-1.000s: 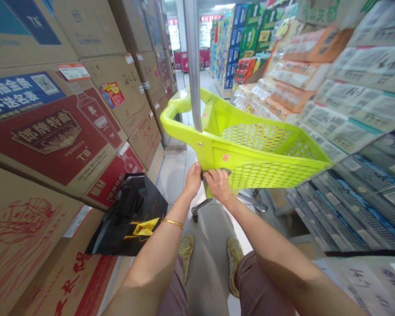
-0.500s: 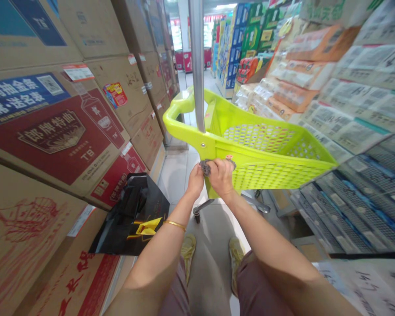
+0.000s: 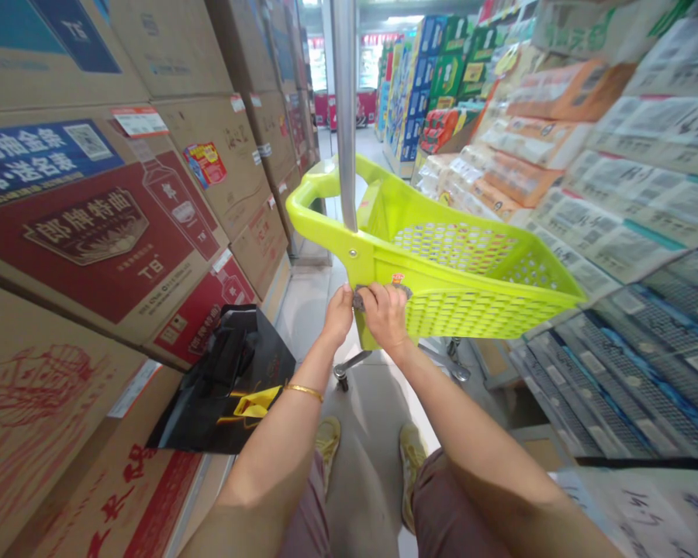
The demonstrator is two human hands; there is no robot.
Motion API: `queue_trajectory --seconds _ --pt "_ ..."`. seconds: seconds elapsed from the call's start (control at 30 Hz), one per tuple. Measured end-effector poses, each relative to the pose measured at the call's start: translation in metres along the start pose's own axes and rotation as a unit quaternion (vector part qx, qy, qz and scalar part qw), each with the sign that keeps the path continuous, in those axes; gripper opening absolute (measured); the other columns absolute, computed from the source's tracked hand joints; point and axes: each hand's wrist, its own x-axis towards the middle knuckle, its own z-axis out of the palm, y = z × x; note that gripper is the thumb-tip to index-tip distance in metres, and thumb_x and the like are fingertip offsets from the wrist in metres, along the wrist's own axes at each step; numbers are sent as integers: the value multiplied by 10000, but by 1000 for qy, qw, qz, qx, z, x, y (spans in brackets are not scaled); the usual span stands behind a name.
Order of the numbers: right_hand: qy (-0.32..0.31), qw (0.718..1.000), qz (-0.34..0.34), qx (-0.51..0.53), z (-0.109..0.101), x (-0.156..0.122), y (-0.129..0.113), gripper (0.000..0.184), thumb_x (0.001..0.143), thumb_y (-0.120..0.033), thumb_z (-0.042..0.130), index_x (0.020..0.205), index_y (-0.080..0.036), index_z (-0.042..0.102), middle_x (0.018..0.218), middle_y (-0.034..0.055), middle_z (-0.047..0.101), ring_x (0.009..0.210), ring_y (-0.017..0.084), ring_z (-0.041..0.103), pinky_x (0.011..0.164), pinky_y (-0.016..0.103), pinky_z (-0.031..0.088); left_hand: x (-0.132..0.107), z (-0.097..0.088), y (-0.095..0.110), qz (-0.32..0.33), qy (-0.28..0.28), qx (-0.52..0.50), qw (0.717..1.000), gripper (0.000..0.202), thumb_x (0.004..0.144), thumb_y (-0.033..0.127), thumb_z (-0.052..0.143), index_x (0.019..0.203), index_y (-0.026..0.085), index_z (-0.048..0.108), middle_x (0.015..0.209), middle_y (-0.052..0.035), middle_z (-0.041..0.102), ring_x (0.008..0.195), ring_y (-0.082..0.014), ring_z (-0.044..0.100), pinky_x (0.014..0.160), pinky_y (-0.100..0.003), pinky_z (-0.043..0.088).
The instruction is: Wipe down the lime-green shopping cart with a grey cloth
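A lime-green plastic shopping cart basket (image 3: 477, 302) stands in front of me on a wheeled metal frame, with a metal pole (image 3: 344, 116) rising from its near corner. My left hand (image 3: 338, 314) and my right hand (image 3: 385, 314) are both closed against the near wall of the basket. Between them they pinch a small grey scouring pad or cloth (image 3: 359, 299), pressed on the green plastic. A gold bracelet is on my left wrist.
Stacked cardboard liquor cartons (image 3: 116, 232) wall the left side, with a black bag (image 3: 226, 384) on the floor against them. Shelves of packaged goods (image 3: 616, 201) line the right. The narrow aisle floor (image 3: 314, 302) runs ahead past the cart.
Both hands rose with the grey pad from the basket's lower edge, then came down slightly again. The cart has stayed in place.
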Motion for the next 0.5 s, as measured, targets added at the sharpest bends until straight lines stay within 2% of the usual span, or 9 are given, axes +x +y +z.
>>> queue_trajectory --seconds 0.13,0.23,0.37,0.5 --pt "37 998 49 10 -3 20 -5 237 910 -243 411 1050 -232 601 1043 82 567 997 195 421 890 367 290 3 -6 0 10 -38 -41 998 378 828 506 497 878 144 593 906 -43 644 844 -149 554 775 -253 432" --pt "39 998 45 9 -2 20 -10 233 909 -239 413 1057 -224 593 1046 82 574 994 197 429 882 363 295 5 -9 -1 6 -28 -52 998 341 821 473 527 874 144 598 895 -39 648 835 -145 560 784 -255 436" --pt "-29 1000 7 11 1 3 -13 240 910 -213 396 1057 -191 584 1043 92 589 965 195 445 859 352 297 8 -10 -6 5 22 -52 998 388 842 510 474 828 145 601 821 -33 646 766 -131 563 745 -253 446" --pt "-98 994 -47 17 2 -13 -12 262 908 -189 378 1086 -179 571 1041 90 598 926 189 455 833 343 293 9 -9 -6 4 54 -85 995 498 835 595 418 923 146 614 886 -50 667 791 -144 588 756 -268 462"
